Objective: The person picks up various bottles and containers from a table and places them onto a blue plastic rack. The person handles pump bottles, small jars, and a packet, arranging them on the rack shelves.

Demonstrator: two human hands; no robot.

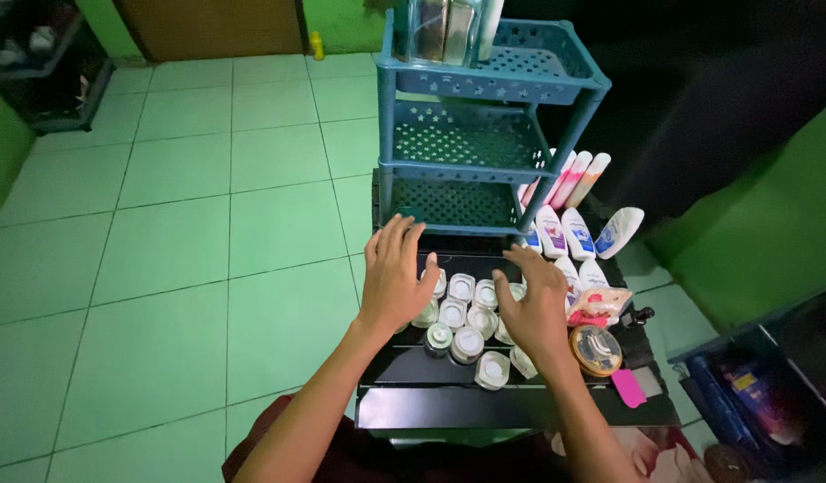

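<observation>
View: a single head-worn camera, so no second view shares the scene.
Position: above and just behind the near edge of the black tray (449, 407).
Direction: it looks steeply down and forward across the tray toward the blue shelf rack (484, 134) standing at the tray's far end.
Nearness: close; the tray sits within arm's reach, both forearms entering from the bottom edge.
Surround: green floor tiles (181, 224) spread left of the tray.

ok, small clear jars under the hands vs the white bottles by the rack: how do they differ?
The jars are short, clear and white-capped, clustered upright; the bottles are taller, opaque white, lying in a row. The left hand and right hand hover over the jars, not the bottles. Both groups sit on the black table.
</observation>
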